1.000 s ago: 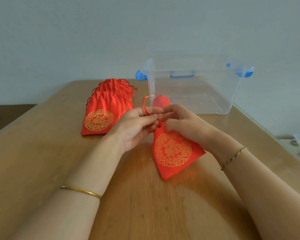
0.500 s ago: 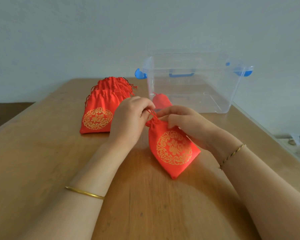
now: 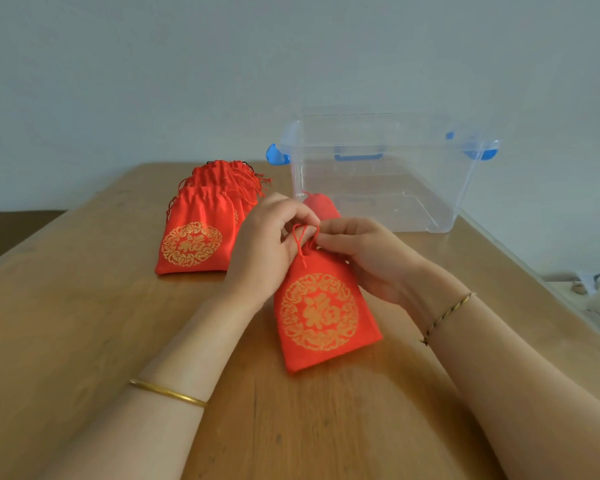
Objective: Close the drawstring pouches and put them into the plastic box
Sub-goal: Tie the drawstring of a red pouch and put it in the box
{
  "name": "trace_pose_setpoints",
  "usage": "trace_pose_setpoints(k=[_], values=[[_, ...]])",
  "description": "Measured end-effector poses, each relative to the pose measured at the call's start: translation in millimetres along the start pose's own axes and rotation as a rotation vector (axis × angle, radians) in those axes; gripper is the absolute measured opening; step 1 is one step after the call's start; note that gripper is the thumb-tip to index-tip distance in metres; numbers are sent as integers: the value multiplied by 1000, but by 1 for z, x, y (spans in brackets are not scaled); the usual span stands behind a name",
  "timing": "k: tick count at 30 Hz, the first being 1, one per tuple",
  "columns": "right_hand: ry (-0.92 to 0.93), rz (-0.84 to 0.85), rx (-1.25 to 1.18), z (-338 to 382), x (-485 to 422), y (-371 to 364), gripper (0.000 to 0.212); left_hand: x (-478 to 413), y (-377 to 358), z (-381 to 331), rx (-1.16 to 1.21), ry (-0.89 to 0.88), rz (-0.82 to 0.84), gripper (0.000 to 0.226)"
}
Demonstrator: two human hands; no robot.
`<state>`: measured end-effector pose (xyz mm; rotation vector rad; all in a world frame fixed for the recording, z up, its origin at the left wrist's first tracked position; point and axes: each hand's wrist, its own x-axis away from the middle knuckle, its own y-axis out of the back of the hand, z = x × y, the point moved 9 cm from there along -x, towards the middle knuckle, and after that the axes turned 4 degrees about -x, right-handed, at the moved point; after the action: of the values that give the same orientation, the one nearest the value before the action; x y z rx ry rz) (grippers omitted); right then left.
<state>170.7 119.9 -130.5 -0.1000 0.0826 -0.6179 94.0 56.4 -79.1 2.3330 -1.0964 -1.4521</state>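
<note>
**Head view.** Both forearms reach forward over the table point(image 3: 84, 341) and converge at its centre. The left hand point(image 3: 267, 237) is turned knuckles-up with its fingers curled, and their tips pinch the red drawstring point(image 3: 300, 241), which rises as a thin looped cord. The right hand point(image 3: 368, 258) lies palm inward, its thumb and forefinger pressed together on the gathered neck of the pouch point(image 3: 323, 313); how its remaining fingers lie cannot be told. The pouch rests flat on the table between the wrists, slightly tilted; it is smooth red satin-like fabric, roughly rectangular and narrowing to the puckered mouth, printed with a circular gold emblem. A stack of like pouches point(image 3: 201, 233) lies to the left, mouths ungathered and tasselled cords trailing towards the wall. The plastic box point(image 3: 465, 188) stands beyond the hands, apart from the held pouch; it is clear, rigid and lidless, with rounded corners and blue latches point(image 3: 276, 155). Another red pouch point(image 3: 321, 206) shows at its front left corner, dimmed as though seen through the wall. The table is matt, grained wood. A plain gold bangle point(image 3: 167, 393) circles the left wrist, and a thin braided bracelet point(image 3: 447, 313) the right.
</note>
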Motion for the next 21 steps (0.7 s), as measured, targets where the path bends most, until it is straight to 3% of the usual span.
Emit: trace_pose_setpoints(k=[4, 11, 18, 21], values=[[11, -73, 56, 0, -2, 7, 14, 2, 0, 10, 126, 141, -8, 16], [-2, -212, 119, 5, 2, 25, 24, 4, -2, 25, 236, 281, 55, 12], [-45, -282, 12, 3, 6, 36, 26, 21, -8, 56, 465, 698, 19, 28], [-48, -286, -19, 0, 5, 38, 27, 25, -5, 62, 465, 774, -22, 28]])
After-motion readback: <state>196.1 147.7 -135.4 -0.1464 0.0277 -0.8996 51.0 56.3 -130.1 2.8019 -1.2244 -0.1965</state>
